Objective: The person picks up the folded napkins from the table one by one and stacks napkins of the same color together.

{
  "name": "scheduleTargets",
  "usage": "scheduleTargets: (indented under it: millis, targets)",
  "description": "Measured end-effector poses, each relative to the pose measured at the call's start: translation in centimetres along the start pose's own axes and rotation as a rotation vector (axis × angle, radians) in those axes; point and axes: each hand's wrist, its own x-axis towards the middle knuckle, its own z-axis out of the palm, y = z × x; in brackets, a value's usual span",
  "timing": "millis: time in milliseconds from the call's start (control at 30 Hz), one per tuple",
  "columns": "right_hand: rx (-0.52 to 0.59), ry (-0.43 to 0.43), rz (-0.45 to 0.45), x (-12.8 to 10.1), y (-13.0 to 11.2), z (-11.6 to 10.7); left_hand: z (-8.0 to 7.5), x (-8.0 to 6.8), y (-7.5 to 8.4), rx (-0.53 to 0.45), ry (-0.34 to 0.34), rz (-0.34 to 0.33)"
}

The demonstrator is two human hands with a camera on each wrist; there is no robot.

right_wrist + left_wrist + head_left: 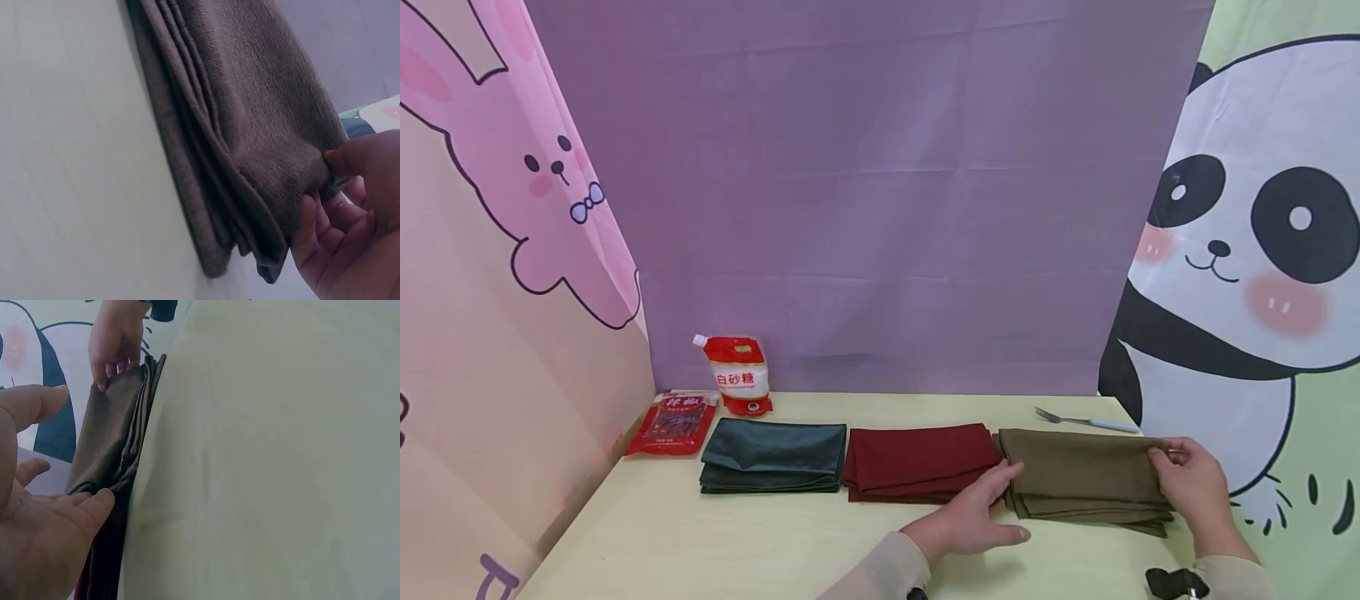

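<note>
A brown folded cloth (1078, 467) lies in several layers at the right end of a row on the table. My right hand (1197, 487) pinches its right end near the far corner; in the right wrist view the thumb lies on top and the fingers (306, 234) curl at the edge. My left hand (968, 515) is at the cloth's left end, fingers extended and thumb spread apart. Its fingertips reach the seam between the brown cloth and a dark red folded cloth (921, 457). Left of the red one lies a dark green folded cloth (775, 454).
Behind the brown cloth lies a fork (1086, 421) with a pale handle. At the back left stand a red and white spouted sugar pouch (741, 377) and, lying flat, a red packet (675, 423). A purple curtain (880, 200) hangs behind the pale table (737, 550).
</note>
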Motion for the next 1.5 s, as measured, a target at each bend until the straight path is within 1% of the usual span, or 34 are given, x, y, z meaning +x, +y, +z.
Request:
scheduleTargets:
  millis: [133,267,433,600,700,800,933,1033,1167,1400,1500]
  targets:
    - [-0.038,0.001,0.025,0.2,0.2,0.1,0.2,-0.2,0.3,0.026,-0.020,-0.018]
    - [-0.046,0.010,0.051,0.2,0.1,0.4,0.4,-0.3,0.1,0.044,-0.011,-0.012]
    - [-0.031,0.026,0.079,0.5,0.0,0.8,0.5,-0.4,0.1,0.063,0.010,-0.026]
    - [-0.031,0.024,0.104,0.8,-0.4,1.0,0.6,-0.3,0.2,0.065,-0.001,-0.035]
    - [-0.044,0.005,0.110,1.0,-0.4,1.0,0.6,-0.2,0.1,0.061,-0.006,-0.042]
    - [-0.081,-0.018,0.098,1.2,-0.3,1.0,0.6,-0.1,0.0,0.059,-0.004,-0.061]
    - [-0.168,-0.061,0.071,1.7,0.0,1.1,0.5,0.0,-0.1,0.073,0.002,-0.084]
    - [-0.227,-0.117,0.059,2.0,0.4,1.1,0.5,0.0,-0.2,0.091,0.011,-0.095]
    - [-0.281,-0.169,0.046,2.3,0.8,1.0,0.4,0.0,-0.3,0.107,0.015,-0.087]
    - [-0.308,-0.208,0.023,2.3,0.8,0.9,0.3,0.0,-0.3,0.110,0.006,-0.064]
    - [-0.328,-0.225,0.014,2.3,0.8,0.8,0.4,0.1,-0.4,0.106,0.009,-0.037]
